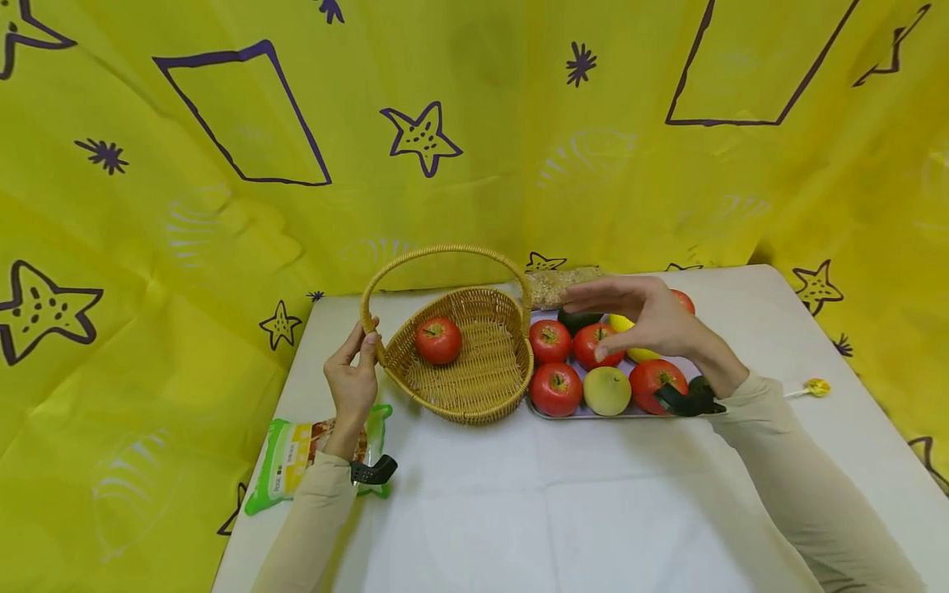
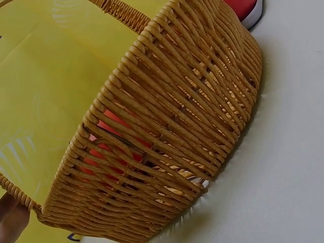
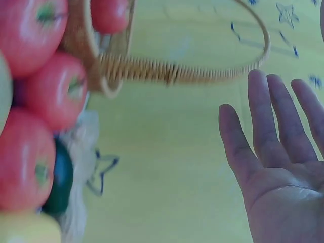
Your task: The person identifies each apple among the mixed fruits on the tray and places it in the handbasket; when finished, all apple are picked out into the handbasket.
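Note:
My left hand [image 1: 352,380] pinches the wicker basket's handle near its left base; in the left wrist view only part of that hand [image 2: 11,223] shows at the lower left corner. The woven basket [image 1: 474,387] stands on the table with one red apple [image 1: 439,341] inside, also glimpsed through the weave. My right hand [image 1: 660,321] hovers over the fruit tray [image 1: 586,416], holding nothing, its fingers extended in the right wrist view. Below and around it are several red apples [image 1: 556,389], a pale yellow-green round fruit [image 1: 607,391] and something yellow, partly hidden by the hand.
A green and white food packet [image 1: 285,461] lies at the left, behind the left forearm. A bag of pale grains [image 1: 552,288] sits behind the tray, and a lollipop [image 1: 818,387] lies to its right. Yellow patterned cloth [image 1: 474,206] hangs behind the white table [image 1: 474,511].

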A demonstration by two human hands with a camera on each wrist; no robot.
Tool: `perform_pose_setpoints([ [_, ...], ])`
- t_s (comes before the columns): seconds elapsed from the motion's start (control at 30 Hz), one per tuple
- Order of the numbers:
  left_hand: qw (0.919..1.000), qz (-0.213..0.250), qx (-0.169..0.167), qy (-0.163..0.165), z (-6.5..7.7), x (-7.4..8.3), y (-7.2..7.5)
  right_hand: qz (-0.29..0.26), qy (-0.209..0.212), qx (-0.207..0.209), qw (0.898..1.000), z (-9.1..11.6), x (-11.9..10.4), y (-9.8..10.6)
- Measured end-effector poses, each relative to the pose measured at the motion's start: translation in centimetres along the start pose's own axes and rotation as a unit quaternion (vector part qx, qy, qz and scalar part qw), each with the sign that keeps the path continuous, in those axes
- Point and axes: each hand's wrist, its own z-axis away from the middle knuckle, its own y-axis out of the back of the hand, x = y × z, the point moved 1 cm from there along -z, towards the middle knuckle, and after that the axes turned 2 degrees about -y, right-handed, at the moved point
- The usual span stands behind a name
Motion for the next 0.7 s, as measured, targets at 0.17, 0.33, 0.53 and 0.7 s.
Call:
perform_pose_setpoints([
  [0.17,0.9999,-0.007,0.007,-0.004,0.0,-0.1,0.0,-0.005,0.004,0.037,0.999,2.2,0.9,3.2],
  [0.33,0.9999,-0.009,0.010,-0.010,0.0,-0.2,0.0,-0.019,-0.026,0.089,0.995,4.2,2.3,5.9],
  [0.53,0.9998,-0.011,0.014,-0.011,-0.1,-0.3,-0.1,0.029,-0.103,0.146,0.983,6.4,4.6,8.6],
  [0.7,0.9994,-0.019,0.021,-0.018,0.0,0.3,-0.4,0.075,-0.165,0.167,0.969,8.0,6.6,10.4],
])
